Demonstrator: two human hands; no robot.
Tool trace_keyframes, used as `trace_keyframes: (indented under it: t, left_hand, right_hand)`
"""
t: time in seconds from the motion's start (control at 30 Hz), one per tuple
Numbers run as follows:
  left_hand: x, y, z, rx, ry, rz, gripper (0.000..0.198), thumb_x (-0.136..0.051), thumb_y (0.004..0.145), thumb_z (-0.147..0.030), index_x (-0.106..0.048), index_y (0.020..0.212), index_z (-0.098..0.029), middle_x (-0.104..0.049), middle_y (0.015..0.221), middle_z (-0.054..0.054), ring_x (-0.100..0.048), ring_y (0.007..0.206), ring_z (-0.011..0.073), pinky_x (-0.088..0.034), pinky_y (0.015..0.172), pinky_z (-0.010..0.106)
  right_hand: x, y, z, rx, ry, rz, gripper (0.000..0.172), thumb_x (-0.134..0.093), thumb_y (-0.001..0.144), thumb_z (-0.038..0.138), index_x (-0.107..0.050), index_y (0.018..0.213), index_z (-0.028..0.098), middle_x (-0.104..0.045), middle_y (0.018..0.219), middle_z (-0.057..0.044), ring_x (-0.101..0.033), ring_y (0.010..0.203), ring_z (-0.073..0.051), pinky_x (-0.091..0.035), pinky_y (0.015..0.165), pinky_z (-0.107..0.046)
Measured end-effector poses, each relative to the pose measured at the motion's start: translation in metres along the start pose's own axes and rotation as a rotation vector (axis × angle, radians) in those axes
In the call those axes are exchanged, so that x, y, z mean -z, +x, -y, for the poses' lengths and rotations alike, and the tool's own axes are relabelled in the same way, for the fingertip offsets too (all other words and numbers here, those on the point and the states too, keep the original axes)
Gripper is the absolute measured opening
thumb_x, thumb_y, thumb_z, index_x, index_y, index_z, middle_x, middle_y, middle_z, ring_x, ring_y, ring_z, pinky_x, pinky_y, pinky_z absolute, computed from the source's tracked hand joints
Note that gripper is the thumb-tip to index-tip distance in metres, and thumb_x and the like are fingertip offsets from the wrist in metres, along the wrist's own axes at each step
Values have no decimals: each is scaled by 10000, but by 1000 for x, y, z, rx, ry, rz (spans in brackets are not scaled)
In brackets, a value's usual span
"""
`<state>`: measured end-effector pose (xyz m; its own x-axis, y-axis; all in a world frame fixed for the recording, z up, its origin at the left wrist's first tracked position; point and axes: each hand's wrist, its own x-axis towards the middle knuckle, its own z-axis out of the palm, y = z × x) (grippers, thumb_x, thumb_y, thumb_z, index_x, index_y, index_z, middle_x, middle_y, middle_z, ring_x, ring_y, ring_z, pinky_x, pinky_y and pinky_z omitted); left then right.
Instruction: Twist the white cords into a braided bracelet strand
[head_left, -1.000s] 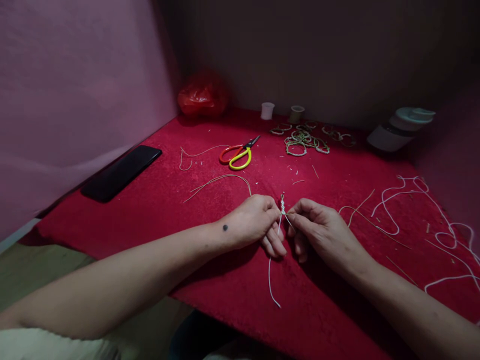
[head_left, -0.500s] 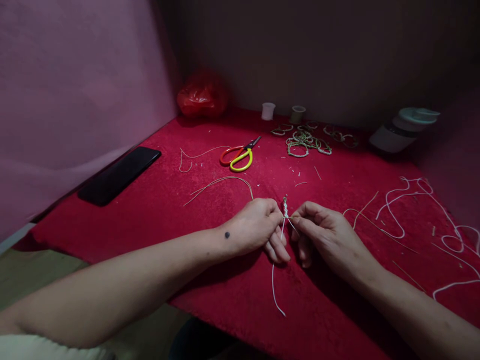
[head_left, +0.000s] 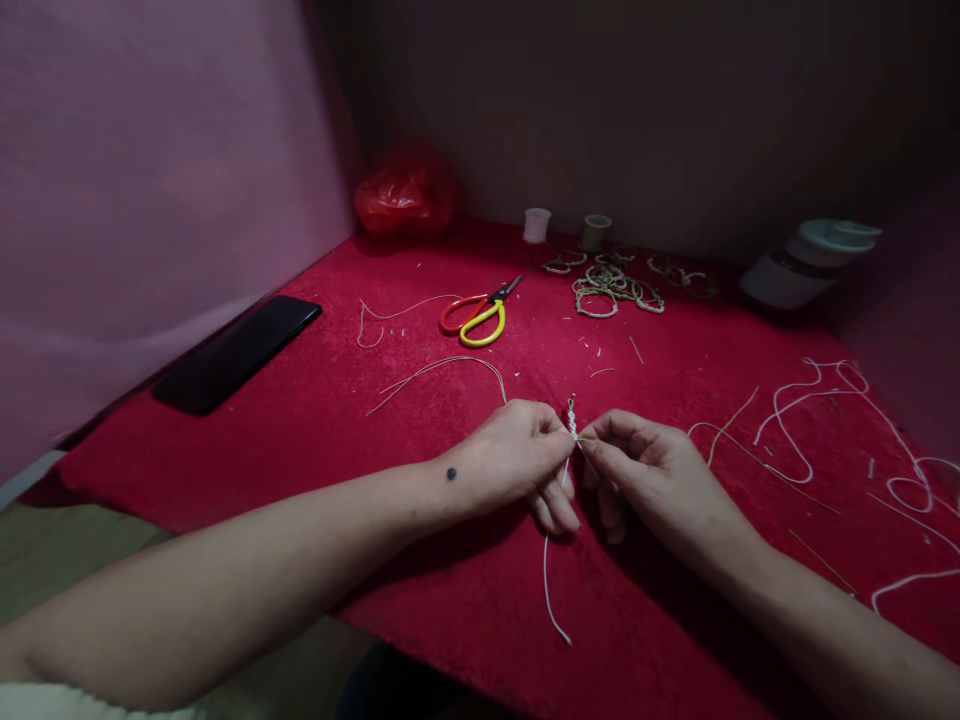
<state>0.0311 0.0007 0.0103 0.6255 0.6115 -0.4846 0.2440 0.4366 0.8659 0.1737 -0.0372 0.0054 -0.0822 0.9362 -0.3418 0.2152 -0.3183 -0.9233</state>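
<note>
A short white knotted braid (head_left: 573, 420) stands out between my hands, with a small loop at its far end. My left hand (head_left: 532, 455) is closed at the braid's near end, thumb and forefinger pinching cord there. From the other side my right hand (head_left: 637, 460) pinches a thin olive cord that leads off the braid. A loose white cord (head_left: 550, 590) hangs from the knots past my left fingers towards the table's front. Olive strands (head_left: 450, 360) stretch away beyond my left hand, and more olive cord (head_left: 724, 440) trails behind my right.
Scissors (head_left: 482, 318) with red and yellow handles lie beyond my hands. Finished cord bracelets (head_left: 598, 300) are heaped behind, near two spools (head_left: 536, 226). A phone (head_left: 240, 355) is left, a red bag (head_left: 405, 200) at the back, a lidded cup (head_left: 795, 270) and loose white cord (head_left: 810, 390) right.
My left thumb and forefinger have shifted slightly right, up against the base of the knots. My right hand keeps its pinch on the olive cord, almost in place.
</note>
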Motion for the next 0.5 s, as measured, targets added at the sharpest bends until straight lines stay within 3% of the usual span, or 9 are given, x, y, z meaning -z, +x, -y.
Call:
trace_keyframes:
  t: [0.5]
  left_hand:
    - [1,3,2,20,0,20,157,-353,847,-197,-421,716,-147,-560,485,6,-555,363,123,-456,393,227]
  right_hand:
    - [-1,1,-2,7,-27,5,215,-503,801,375,-487,680,198,-493,354,57,-438,266,-94,-332,287,-180]
